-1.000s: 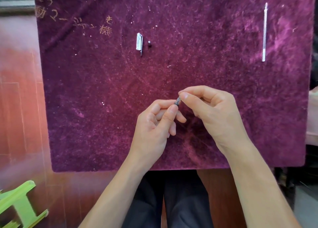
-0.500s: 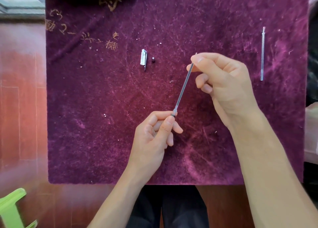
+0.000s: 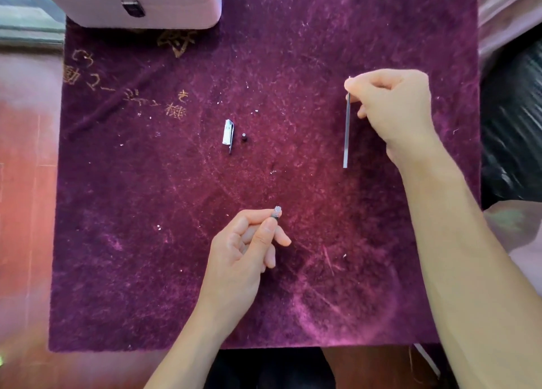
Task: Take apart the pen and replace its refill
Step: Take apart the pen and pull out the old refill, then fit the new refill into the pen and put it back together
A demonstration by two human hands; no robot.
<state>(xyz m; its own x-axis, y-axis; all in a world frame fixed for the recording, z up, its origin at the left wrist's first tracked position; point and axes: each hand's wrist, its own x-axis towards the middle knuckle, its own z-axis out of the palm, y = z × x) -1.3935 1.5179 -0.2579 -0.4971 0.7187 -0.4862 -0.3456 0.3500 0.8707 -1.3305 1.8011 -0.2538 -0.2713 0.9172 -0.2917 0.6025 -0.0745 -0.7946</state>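
My left hand (image 3: 243,253) pinches the pen barrel (image 3: 277,213), which points up toward the camera so that only its end shows. Up at the right of the purple mat (image 3: 146,212), my right hand (image 3: 393,107) holds a thin grey refill (image 3: 347,130) by its top end. The refill hangs straight toward me, apart from the barrel. A silver pen clip piece (image 3: 228,134) and a tiny black part (image 3: 244,138) lie on the mat's middle. No second refill shows; my right hand covers that area.
A pale lilac box (image 3: 132,1) sits at the mat's far left corner. Gold lettering (image 3: 126,95) marks the mat's left side. Red-brown floor lies to the left, and dark cloth and pale fabric to the right.
My right hand pulled the refill fully out of the barrel and carried it up and to the right. My left hand stayed low with the barrel. The view shifted toward the far edge.
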